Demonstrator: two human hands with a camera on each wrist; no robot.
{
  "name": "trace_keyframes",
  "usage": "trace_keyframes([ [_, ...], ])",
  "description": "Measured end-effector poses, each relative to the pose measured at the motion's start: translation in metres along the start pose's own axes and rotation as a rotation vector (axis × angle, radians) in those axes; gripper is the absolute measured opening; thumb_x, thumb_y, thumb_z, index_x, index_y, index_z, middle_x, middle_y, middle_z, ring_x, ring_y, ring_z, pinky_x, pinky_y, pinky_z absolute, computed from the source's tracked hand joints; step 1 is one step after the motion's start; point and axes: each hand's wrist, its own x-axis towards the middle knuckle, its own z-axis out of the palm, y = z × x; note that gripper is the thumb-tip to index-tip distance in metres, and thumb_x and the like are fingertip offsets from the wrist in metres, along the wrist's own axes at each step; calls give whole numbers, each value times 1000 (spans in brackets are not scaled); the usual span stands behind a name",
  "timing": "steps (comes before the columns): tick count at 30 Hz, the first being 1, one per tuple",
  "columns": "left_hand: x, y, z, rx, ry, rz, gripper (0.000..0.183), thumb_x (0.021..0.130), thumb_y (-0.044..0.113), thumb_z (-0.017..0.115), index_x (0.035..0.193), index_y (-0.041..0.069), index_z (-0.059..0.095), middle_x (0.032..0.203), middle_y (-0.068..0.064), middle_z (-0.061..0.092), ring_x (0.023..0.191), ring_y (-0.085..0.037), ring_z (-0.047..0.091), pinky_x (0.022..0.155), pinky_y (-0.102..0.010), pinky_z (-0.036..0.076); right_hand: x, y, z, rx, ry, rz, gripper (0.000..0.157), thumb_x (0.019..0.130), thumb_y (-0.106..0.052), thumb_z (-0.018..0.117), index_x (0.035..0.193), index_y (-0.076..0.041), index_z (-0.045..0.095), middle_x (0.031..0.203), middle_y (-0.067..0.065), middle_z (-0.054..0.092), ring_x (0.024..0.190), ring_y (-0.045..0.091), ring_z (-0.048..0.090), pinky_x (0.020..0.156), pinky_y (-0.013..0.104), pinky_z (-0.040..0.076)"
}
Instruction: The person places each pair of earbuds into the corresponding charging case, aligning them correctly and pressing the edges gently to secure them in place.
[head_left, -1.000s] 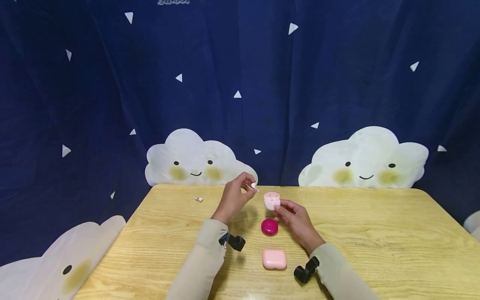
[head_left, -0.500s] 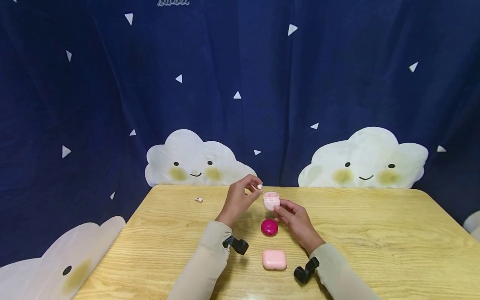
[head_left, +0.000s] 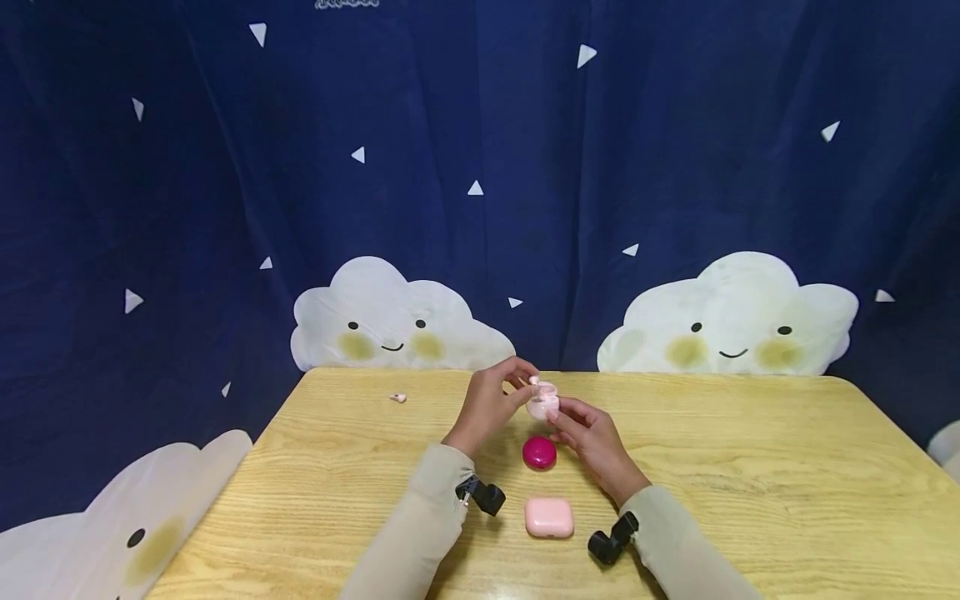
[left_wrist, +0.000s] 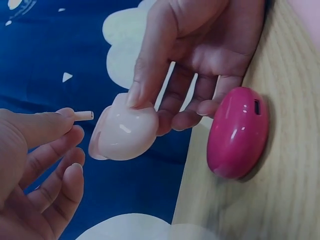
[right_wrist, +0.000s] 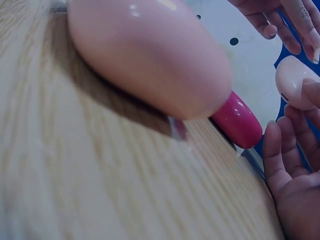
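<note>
My right hand (head_left: 596, 442) holds a pale pink earbud case (left_wrist: 126, 131) above the table, its lid raised, gripped between thumb and fingers. Between thumb and forefinger, my left hand (head_left: 491, 404) pinches an earbud (head_left: 534, 380) at the case's opening. In the left wrist view the earbud's stem (left_wrist: 84, 115) pokes out just beside the case, with a small gap between them. A second earbud (head_left: 398, 398) lies on the table to the left. The case's inside is hidden in both wrist views.
Below the held case, a magenta oval case (head_left: 539, 452) sits on the wooden table (head_left: 750, 467). A pink rectangular case (head_left: 549, 517) lies nearer to me. Behind the table hangs a dark blue curtain (head_left: 525, 167) with cloud prints.
My left hand has moved right with the pinched earbud, from apart from the pale pink case up to its opening. The right hand and the case have stayed nearly still.
</note>
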Motion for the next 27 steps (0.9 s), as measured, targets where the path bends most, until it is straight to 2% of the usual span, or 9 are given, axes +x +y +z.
trace_keyframes([
  [16, -3, 2, 8, 61, -28, -16, 16, 86, 15, 74, 102, 15, 72, 85, 6, 70, 78, -9, 61, 64, -20, 48, -1, -2, 0, -55, 11, -14, 41, 89, -22, 70, 121, 3, 61, 108, 8, 65, 102, 31, 62, 82, 36, 55],
  [27, -4, 5, 10, 112, -41, 3, 11, 86, 16, 74, 97, 17, 72, 82, 6, 69, 76, -7, 60, 65, -20, 46, -2, -1, 0, -67, 1, -31, 42, 90, -23, 70, 122, 2, 61, 111, 8, 65, 104, 34, 61, 81, 37, 55],
])
